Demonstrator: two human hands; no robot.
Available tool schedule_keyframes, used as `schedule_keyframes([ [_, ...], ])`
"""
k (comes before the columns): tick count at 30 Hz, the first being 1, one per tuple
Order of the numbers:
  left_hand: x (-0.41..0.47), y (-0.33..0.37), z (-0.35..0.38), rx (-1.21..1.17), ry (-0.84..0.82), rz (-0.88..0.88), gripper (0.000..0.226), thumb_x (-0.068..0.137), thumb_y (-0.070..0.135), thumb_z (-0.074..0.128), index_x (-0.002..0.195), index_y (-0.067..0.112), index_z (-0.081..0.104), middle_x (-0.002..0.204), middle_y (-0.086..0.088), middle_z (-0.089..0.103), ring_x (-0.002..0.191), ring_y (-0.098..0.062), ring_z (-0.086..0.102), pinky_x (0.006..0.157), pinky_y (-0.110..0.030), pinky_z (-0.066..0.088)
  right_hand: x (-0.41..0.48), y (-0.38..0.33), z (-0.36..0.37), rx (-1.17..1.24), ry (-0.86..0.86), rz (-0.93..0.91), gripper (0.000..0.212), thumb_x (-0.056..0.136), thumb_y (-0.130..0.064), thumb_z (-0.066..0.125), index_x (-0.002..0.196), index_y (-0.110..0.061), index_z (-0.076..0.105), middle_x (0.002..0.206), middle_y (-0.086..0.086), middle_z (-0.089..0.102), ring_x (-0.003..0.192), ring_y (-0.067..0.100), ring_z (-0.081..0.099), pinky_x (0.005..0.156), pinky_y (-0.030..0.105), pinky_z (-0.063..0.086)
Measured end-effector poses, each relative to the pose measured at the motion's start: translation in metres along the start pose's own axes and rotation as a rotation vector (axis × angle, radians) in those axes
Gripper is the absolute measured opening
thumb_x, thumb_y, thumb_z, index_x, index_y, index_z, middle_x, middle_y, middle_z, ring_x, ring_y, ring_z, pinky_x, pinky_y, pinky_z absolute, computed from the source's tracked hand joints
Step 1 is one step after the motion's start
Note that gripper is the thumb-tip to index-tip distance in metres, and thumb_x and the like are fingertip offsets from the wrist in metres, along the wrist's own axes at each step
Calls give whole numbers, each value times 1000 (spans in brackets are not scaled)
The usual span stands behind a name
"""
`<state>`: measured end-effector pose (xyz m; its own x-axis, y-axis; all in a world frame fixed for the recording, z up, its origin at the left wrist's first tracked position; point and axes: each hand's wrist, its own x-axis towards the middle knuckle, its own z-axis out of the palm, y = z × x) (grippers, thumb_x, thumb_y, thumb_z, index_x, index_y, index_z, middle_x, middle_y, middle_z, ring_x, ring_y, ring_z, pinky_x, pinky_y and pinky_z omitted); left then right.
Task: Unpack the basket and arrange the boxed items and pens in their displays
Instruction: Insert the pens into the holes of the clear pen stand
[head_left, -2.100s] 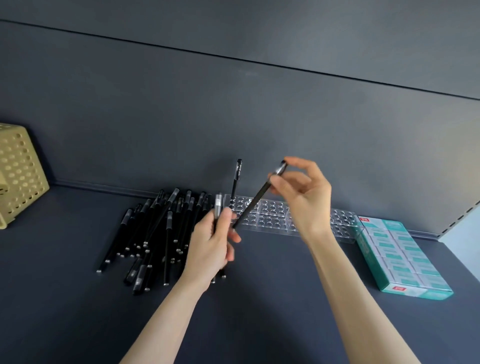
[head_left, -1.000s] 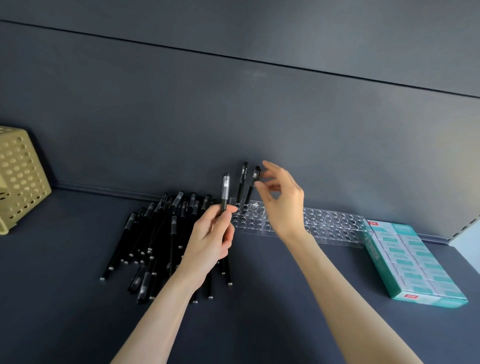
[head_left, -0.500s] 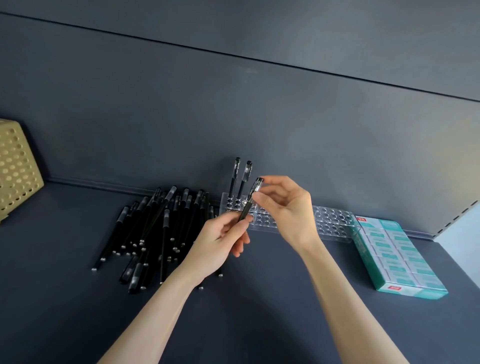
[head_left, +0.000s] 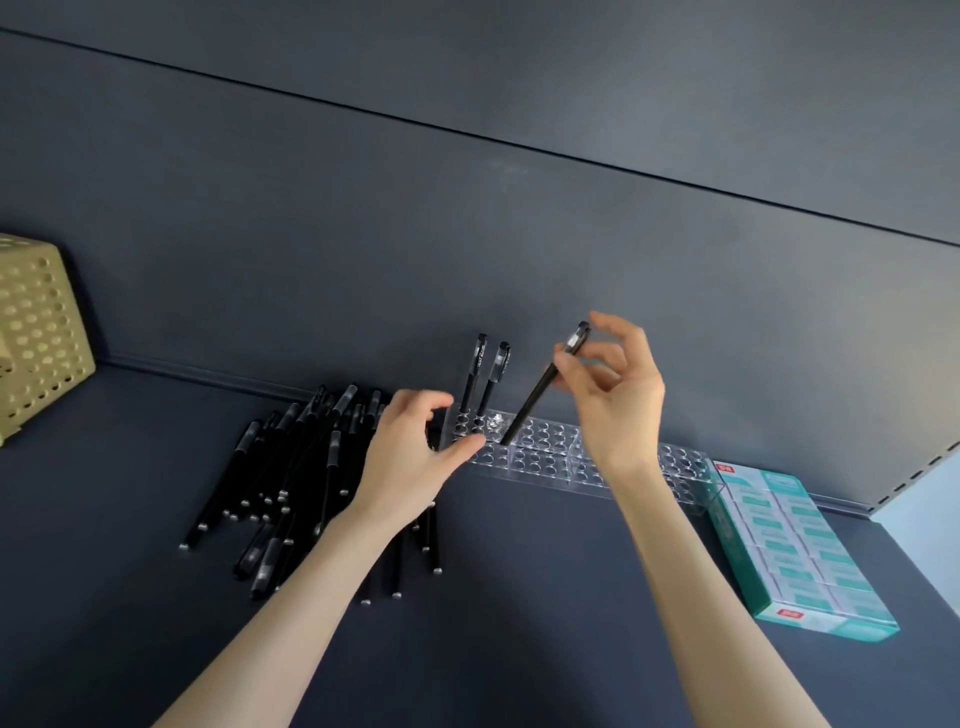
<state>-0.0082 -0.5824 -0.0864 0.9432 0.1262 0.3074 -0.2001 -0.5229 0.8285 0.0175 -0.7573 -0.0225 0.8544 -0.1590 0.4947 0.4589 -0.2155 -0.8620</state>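
Note:
My right hand (head_left: 615, 395) pinches a black pen (head_left: 540, 387) near its cap, tilted, its tip just above the clear pen display (head_left: 670, 467) with rows of holes. Two black pens (head_left: 485, 376) stand upright in the display's left end. My left hand (head_left: 410, 457) hovers empty, fingers loosely curved, between the display and a pile of black pens (head_left: 301, 467) lying on the dark shelf.
A perforated yellow basket (head_left: 36, 332) sits at the far left. A teal tray of boxed items (head_left: 795, 551) lies at the right, beside the display. A dark back wall rises just behind the display.
The pen passed from my left hand to my right hand. My right hand lifted it up and to the right over the display, and my left hand let go.

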Motion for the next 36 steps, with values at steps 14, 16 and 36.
schedule_keyframes([
  [14,23,-16,10,188,-91,12,56,79,40,74,124,10,61,124,-5,61,113,-21,59,95,-40,44,12,36,24,-167,-46,-132,32,85,-3,66,111,-17,56,88,-8,62,74,1,60,66,4,41],
  [16,22,-15,11,180,-82,18,55,78,39,74,123,10,62,123,-3,62,109,-17,62,93,-39,46,9,42,26,-217,-65,-138,32,85,-4,66,114,-13,57,86,-8,60,73,-3,58,67,3,41],
  [36,19,-5,6,276,-106,1,55,80,40,72,126,11,59,127,-7,61,116,-24,58,98,-41,42,-4,39,23,-425,-125,-172,33,86,-5,62,117,-15,59,94,-4,62,71,13,60,75,42,54],
])
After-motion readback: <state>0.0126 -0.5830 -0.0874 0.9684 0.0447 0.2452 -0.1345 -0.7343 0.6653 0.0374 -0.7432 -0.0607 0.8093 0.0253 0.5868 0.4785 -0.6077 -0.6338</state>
